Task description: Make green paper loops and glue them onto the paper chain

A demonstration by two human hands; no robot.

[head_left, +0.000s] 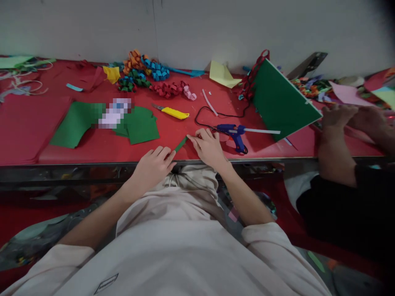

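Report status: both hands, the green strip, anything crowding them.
Left hand and right hand at opposite ends of green strip, exact grip unclear. Strip near table's front edge. Glue gun close beside right hand.

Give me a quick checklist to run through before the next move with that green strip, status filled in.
1. Left hand gripping one end of the green strip: ok.
2. Right hand at the other end: ok; whether it pinches or only touches, cannot tell.
3. Glue stick fitted in the blue glue gun: ok, projecting from its rear.
4. Gun's front end aimed clear of hands: not ok, it points toward the right hand, close by.
5. Gun cold or hot: cannot tell.
6. Yellow cutter clear of both hands: ok, lying beyond them on the table.
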